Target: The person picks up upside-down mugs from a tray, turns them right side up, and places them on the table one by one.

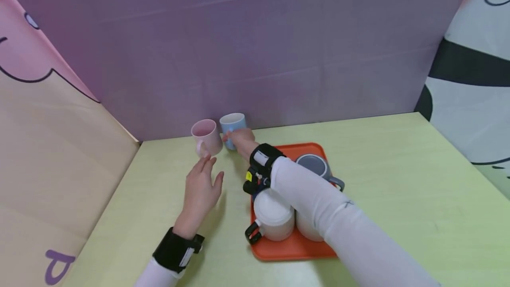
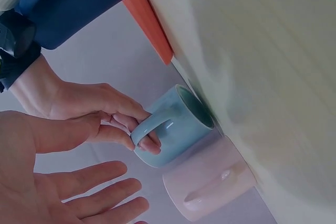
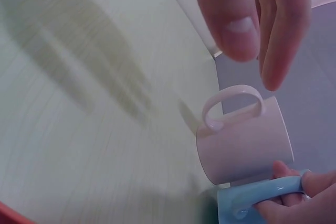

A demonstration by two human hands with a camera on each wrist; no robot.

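left hand [image 1: 201,185]: fingers straight and spread, grip fully open and holding nothing; it hovers over the worktop [image 1: 398,189] just in front of the pink mug, fingertips close to the mug's handle but apart from it.
pink mug [image 1: 207,136]: upright at the far left part of the worktop, near the purple backdrop [image 1: 255,48]; handle turned toward the person; its side stands against the blue mug, or very nearly so.
blue mug [image 1: 232,124]: upright, immediately right of the pink mug, at the foot of the backdrop; handle on the near side.
right hand [image 1: 241,140]: grip closed on the blue mug's handle, with fingers [image 2: 123,124] curled through and round the loop.
orange tray [image 1: 291,247]: lies on the worktop right of the left hand, partly beneath the right forearm.
tray contents: a white lidded cup [image 1: 274,214] at the near end; a grey mug [image 1: 316,166] at the far end, handle pointing right; another white vessel is mostly hidden by the sleeve.
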